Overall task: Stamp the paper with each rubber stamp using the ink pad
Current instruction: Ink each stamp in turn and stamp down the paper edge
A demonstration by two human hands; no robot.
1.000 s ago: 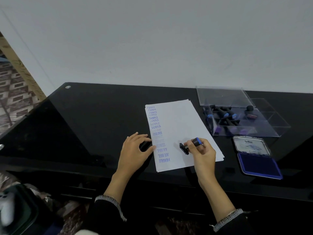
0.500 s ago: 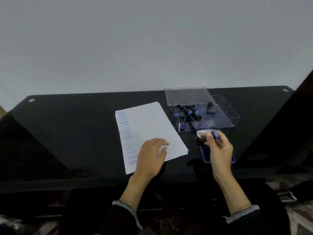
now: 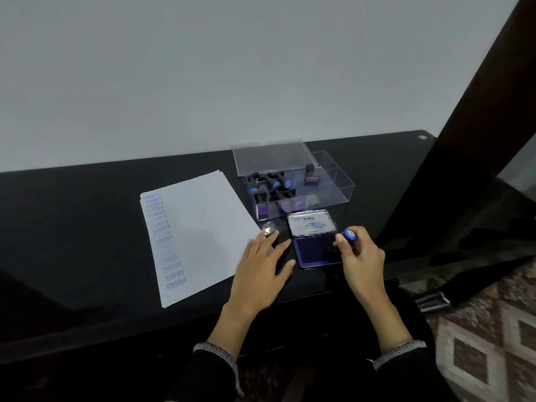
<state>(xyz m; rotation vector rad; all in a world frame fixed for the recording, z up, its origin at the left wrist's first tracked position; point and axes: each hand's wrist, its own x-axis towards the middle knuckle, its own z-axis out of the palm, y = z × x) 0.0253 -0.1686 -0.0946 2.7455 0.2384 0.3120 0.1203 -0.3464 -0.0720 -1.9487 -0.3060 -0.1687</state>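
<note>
My right hand (image 3: 361, 261) pinches a black rubber stamp with a blue cap (image 3: 349, 235), holding it down at the right edge of the open ink pad (image 3: 314, 250). The pad's blue ink surface lies in front of its raised lid (image 3: 311, 223). My left hand (image 3: 259, 265) lies flat with straight fingers, partly on the right edge of the white paper (image 3: 200, 227) and partly on the table beside the pad. The paper carries a column of blue stamped words along its left side.
A clear plastic box (image 3: 301, 187) with several more stamps stands behind the ink pad, its clear lid (image 3: 271, 156) leaning at the back. Everything rests on a glossy black table (image 3: 87, 227). A dark post (image 3: 475, 111) rises at the right; patterned floor lies below.
My right hand carried the stamp from the paper over to the ink pad. My left hand slid right from the paper's left side to its right edge. The camera turned right.
</note>
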